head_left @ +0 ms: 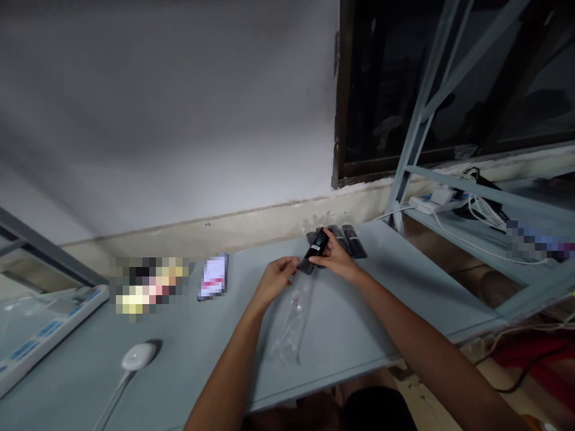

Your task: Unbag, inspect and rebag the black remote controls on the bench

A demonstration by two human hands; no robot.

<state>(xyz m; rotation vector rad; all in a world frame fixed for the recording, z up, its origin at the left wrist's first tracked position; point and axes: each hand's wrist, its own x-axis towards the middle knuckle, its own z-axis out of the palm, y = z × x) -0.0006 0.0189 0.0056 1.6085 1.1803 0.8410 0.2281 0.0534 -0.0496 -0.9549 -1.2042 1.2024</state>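
Note:
Between the fingers of my right hand [340, 260] is a slim black rectangular device [319, 242] with a small white label, held tilted above the grey table [350, 323]. Its lower end meets a clear plastic bag [290, 326], which stretches toward the table's front edge. My left hand [279, 276] is closed in a pinch at the bag's upper left side, near the device's lower end. Several similar dark items in clear wrapping [354, 240] lie side by side just behind my right hand, partly covered by it.
A phone [212, 277] with a lit screen lies left of my hands, beside a pixelated patch. Nearer, a white rounded plug-like object [138, 357] trails a cable. Power strips [56, 335] [433, 202] sit at both sides. A metal frame [411, 131] rises at right.

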